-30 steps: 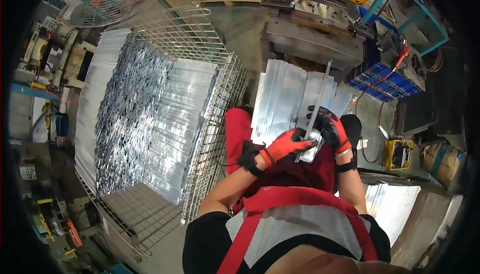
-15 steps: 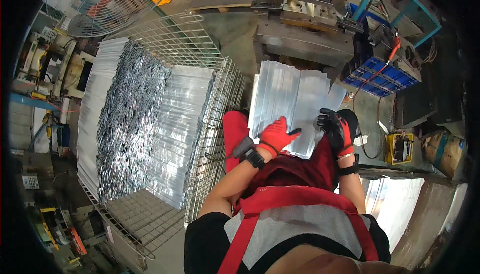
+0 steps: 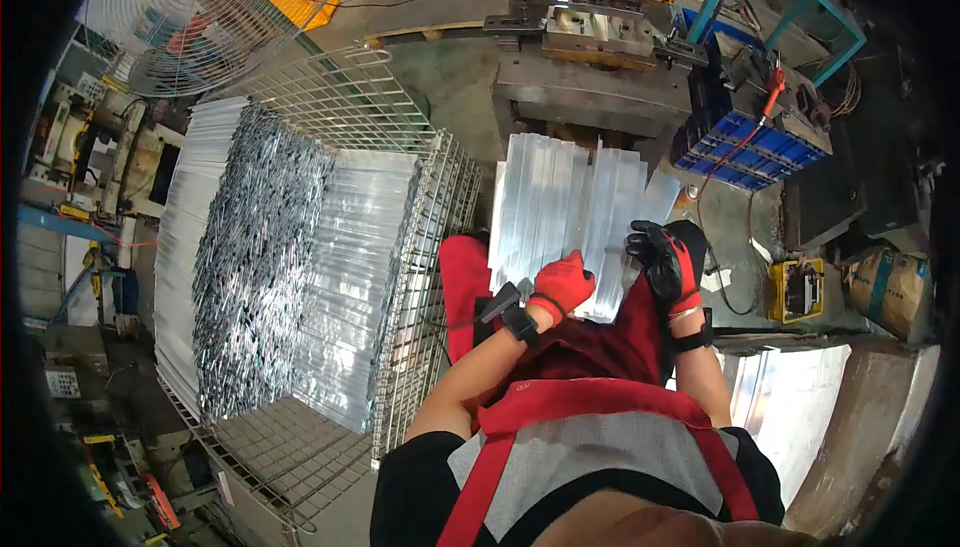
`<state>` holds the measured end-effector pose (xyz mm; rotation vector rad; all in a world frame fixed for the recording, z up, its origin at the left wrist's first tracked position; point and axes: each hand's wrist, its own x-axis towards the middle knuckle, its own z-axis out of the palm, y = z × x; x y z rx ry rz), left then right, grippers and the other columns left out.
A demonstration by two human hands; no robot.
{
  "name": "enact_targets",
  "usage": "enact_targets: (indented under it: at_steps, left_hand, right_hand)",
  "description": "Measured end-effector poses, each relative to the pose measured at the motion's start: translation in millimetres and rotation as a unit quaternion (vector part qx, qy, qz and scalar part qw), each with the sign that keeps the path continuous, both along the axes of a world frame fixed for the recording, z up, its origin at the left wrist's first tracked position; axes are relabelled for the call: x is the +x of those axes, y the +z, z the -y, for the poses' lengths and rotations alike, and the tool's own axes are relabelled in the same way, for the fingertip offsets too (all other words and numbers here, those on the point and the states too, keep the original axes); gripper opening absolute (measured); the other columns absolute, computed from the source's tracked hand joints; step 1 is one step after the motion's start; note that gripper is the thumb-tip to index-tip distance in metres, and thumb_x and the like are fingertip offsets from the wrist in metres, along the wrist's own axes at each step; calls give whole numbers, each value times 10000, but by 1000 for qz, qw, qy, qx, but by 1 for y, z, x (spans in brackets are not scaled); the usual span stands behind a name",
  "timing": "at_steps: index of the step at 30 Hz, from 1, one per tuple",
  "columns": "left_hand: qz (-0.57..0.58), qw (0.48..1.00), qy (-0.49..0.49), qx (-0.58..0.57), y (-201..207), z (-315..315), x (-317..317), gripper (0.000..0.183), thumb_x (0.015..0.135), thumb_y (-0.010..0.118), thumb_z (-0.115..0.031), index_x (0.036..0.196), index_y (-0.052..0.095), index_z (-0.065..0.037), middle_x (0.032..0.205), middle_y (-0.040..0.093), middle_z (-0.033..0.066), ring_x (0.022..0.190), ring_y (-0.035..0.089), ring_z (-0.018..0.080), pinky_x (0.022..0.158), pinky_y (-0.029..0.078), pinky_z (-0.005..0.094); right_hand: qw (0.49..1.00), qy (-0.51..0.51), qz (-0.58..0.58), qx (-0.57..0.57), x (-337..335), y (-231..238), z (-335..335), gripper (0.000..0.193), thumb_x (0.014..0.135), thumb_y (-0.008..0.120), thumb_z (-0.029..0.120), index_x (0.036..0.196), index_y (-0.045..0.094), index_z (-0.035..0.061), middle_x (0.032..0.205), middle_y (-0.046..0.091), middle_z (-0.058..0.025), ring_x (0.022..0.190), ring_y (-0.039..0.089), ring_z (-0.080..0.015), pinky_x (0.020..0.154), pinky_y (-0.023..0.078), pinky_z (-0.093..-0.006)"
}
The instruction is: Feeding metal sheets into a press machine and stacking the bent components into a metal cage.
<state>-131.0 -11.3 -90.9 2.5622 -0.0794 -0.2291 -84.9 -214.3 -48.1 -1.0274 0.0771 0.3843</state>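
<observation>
My left hand (image 3: 564,283), in a red glove, rests over the near end of a layer of long silvery metal strips (image 3: 540,192) in front of me. Its fingers are curled inward, and whatever they may grip is hidden. At the right edge of the strips is my right hand (image 3: 664,259), in a red glove with black coating. Its fingers are loosely bent and partly apart, with nothing visible between them. The strips lie side by side in two groups, their near ends close to my red-clad legs.
To the left stands a wire mesh cage (image 3: 425,247) stacked with similar strips (image 3: 350,277). A large fan (image 3: 215,17) is beyond it. Ahead is a metal machine bench (image 3: 590,87); blue crates (image 3: 750,142) and a yellow basket (image 3: 797,290) are at right.
My left hand has drawn its outstretched index finger and thumb in to a curl. My right hand stays beside the strips, its fingers slightly shifted. The whole view has moved a little.
</observation>
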Motion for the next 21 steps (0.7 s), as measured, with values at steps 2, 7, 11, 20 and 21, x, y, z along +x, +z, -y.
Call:
enact_targets:
  at_steps: [2, 7, 11, 20, 21]
  left_hand:
    - [-35, 974, 117, -190, -10, -10, -1, 426, 784, 567, -268, 1103, 511, 8, 700, 600, 129, 636, 593, 203, 597, 471, 354]
    - [-188, 696, 76, -689, 28, -26, 2, 263, 803, 565, -133, 1032, 570, -3, 808, 592, 30, 681, 550, 122, 626, 471, 261]
    - [-375, 412, -30, -830, 36, -16, 9, 418, 878, 375, -330, 1025, 555, 18, 736, 578, 96, 601, 546, 181, 538, 451, 301]
    - [-388, 416, 18, -822, 91, -9, 47, 700, 862, 338, -603, 1235, 461, -24, 1098, 586, 148, 947, 605, 293, 853, 490, 414]
    - [-362, 461, 41, -809, 85, -9, 45, 695, 865, 331, -604, 1220, 473, -24, 1071, 597, 144, 916, 614, 280, 829, 498, 396]
  right_hand:
    - [1000, -8, 12, -21, 2, 1, -5, 381, 894, 519, 260, 1141, 521, -31, 963, 605, -129, 862, 601, -203, 815, 482, -327]
    - [1000, 10, 29, -5, 20, -5, -18, 537, 853, 574, 317, 1264, 419, 8, 1049, 581, -132, 955, 577, -210, 838, 471, -336]
    - [943, 234, -24, 235, 41, 42, -52, 604, 828, 591, 261, 1320, 346, 10, 1181, 534, -99, 1059, 528, -207, 900, 431, -341]
    - [993, -38, 6, -112, 112, 24, -40, 112, 815, 610, 148, 841, 626, 41, 739, 582, 32, 647, 509, -63, 577, 405, -208]
    - [986, -42, 35, -155, 116, 17, -42, 104, 813, 619, 160, 811, 623, 56, 711, 560, 47, 619, 476, -50, 548, 375, -203]
